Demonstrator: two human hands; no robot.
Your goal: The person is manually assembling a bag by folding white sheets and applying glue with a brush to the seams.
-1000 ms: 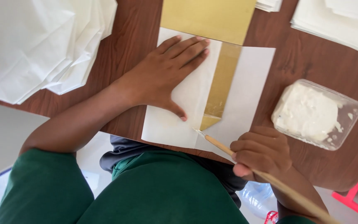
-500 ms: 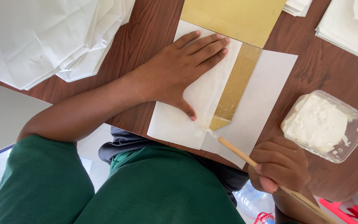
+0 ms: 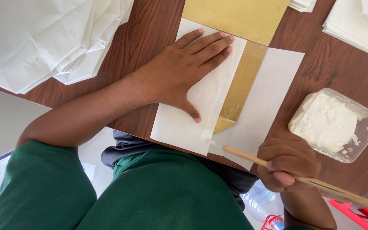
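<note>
While my left hand (image 3: 179, 72) lies flat and open on the folded white paper sheet (image 3: 201, 110) mid-frame, my right hand (image 3: 288, 159) grips the thin wooden stick (image 3: 303, 179); gold paper strip (image 3: 239, 91) looks partly pasted, its lower end left.

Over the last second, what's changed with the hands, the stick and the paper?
Little. The right hand has drawn the wooden stick slightly back along the near edge of the white sheet, its tip now at the sheet's near corner. The left hand stays pressed flat on that sheet, beside the gold strip. The paste tub has not moved.
</note>
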